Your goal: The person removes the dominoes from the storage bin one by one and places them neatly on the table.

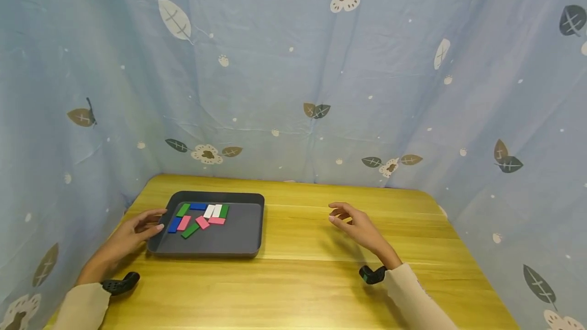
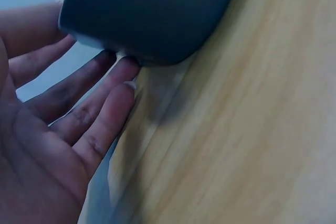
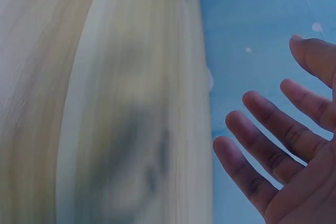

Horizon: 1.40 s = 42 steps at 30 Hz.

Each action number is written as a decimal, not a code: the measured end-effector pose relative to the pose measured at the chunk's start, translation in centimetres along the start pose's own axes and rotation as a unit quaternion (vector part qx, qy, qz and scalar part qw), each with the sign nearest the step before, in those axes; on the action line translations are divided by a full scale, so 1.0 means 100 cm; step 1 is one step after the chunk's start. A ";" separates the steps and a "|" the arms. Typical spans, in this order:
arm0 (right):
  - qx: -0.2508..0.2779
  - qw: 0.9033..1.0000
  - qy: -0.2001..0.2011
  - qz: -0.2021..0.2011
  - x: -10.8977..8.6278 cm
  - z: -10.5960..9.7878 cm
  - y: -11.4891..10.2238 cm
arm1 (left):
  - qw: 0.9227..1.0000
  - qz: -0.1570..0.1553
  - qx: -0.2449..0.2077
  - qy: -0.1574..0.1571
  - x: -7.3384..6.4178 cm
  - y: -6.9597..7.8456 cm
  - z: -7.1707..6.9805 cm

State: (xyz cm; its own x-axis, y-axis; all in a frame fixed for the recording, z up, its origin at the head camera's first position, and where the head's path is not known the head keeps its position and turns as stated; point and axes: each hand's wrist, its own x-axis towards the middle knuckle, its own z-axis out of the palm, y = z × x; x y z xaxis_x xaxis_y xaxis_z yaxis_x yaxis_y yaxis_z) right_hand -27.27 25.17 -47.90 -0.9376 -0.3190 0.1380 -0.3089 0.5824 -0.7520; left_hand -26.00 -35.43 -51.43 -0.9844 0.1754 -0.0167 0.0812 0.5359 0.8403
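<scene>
A dark grey rectangular tray (image 1: 243, 233) lies on the wooden table, on the left side in the head view. Several flat oblong blocks lie in it: green (image 1: 190, 230), blue (image 1: 198, 207), pink (image 1: 216, 221) and white (image 1: 209, 211). At the tray's left end is my left hand (image 1: 137, 226), thumb and fingertips right at the outer wall, fingers loosely bent. The left wrist view shows those fingers (image 2: 107, 124) beside the tray's corner (image 2: 147, 19). My right hand (image 1: 359, 225) hovers above the table, right of the tray, fingers relaxed and apart, holding nothing.
The yellowish wooden table (image 1: 312, 289) reaches back to a light blue curtain (image 1: 275, 80) with leaf and flower prints, which also hangs along both sides. Each wrist wears a black device, one on the left (image 1: 121, 284) and one on the right (image 1: 372, 274).
</scene>
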 end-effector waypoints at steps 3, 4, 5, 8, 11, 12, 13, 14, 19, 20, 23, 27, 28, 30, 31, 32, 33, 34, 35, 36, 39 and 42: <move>0.005 1.000 -0.009 -0.001 0.008 0.007 -0.004 | 1.000 -0.004 -0.012 -0.012 0.002 -0.003 -0.002; 0.007 1.000 -0.012 -0.003 0.011 0.010 -0.005 | 1.000 -0.002 -0.014 -0.017 0.002 -0.004 -0.003; 0.009 1.000 -0.017 -0.006 0.015 0.012 -0.007 | 1.000 -0.004 -0.018 -0.023 0.001 -0.005 -0.004; 0.013 0.999 -0.026 -0.016 0.025 0.018 -0.012 | 0.999 -0.007 -0.027 -0.040 0.000 -0.008 -0.005; 0.015 0.999 -0.028 -0.029 0.034 0.022 -0.018 | 0.998 -0.014 -0.041 -0.052 -0.001 -0.009 -0.005; 0.016 0.999 -0.028 -0.033 0.037 0.023 -0.020 | 0.997 -0.013 -0.045 -0.055 0.000 -0.010 -0.005; 0.015 0.999 -0.030 -0.038 0.041 0.025 -0.022 | 0.997 -0.019 -0.048 -0.053 -0.002 -0.010 -0.005; 0.014 0.998 -0.031 -0.044 0.044 0.028 -0.024 | 0.997 -0.019 -0.050 -0.054 -0.002 -0.011 -0.006; 0.012 0.997 -0.037 -0.066 0.059 0.038 -0.037 | 0.998 -0.012 -0.046 -0.051 -0.003 -0.012 -0.009; 0.013 0.997 -0.038 -0.071 0.062 0.041 -0.039 | 0.997 -0.009 -0.048 -0.053 -0.003 -0.012 -0.009; 0.017 0.996 -0.048 -0.076 0.068 0.048 -0.046 | 0.997 -0.001 -0.057 -0.055 -0.002 -0.013 -0.007; 0.025 0.994 -0.067 -0.078 0.077 0.062 -0.053 | 0.996 0.011 -0.070 -0.055 -0.003 -0.016 -0.003; 0.027 0.994 -0.071 -0.080 0.079 0.065 -0.055 | 0.996 0.014 -0.070 -0.054 -0.004 -0.017 -0.003; 0.031 0.993 -0.078 -0.087 0.084 0.072 -0.061 | 0.996 0.020 -0.074 -0.054 -0.005 -0.017 -0.003; 0.031 0.992 -0.082 -0.091 0.087 0.076 -0.064 | 0.995 0.020 -0.077 -0.052 -0.006 -0.017 -0.003; 0.029 0.991 -0.086 -0.097 0.089 0.079 -0.067 | 0.995 0.019 -0.079 -0.051 -0.007 -0.018 -0.002; 0.028 0.990 -0.090 -0.102 0.092 0.082 -0.070 | 0.995 0.021 -0.081 -0.050 -0.007 -0.019 -0.002; 0.028 0.990 -0.094 -0.107 0.094 0.084 -0.073 | 0.995 0.023 -0.082 -0.051 -0.008 -0.020 -0.002; 0.027 0.989 -0.096 -0.112 0.097 0.087 -0.076 | 0.995 0.026 -0.082 -0.051 -0.008 -0.020 -0.002; 0.026 0.988 -0.099 -0.116 0.099 0.090 -0.078 | 0.995 0.027 -0.081 -0.051 -0.008 -0.021 -0.002; 0.023 0.986 -0.106 -0.124 0.107 0.097 -0.086 | 0.995 0.032 -0.078 -0.053 -0.009 -0.022 -0.002; 0.021 0.985 -0.111 -0.130 0.114 0.105 -0.092 | 0.995 0.027 -0.075 -0.051 -0.009 -0.023 -0.003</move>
State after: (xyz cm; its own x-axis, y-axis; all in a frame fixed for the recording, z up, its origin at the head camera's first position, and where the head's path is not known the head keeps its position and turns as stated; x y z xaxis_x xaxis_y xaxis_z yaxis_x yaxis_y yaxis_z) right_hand -33.44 8.32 -46.23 -0.7677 -0.6124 0.1886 -0.5235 0.4296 -0.7358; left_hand -25.39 -37.02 -53.18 -0.9575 0.2878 -0.0172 0.1023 0.3947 0.9131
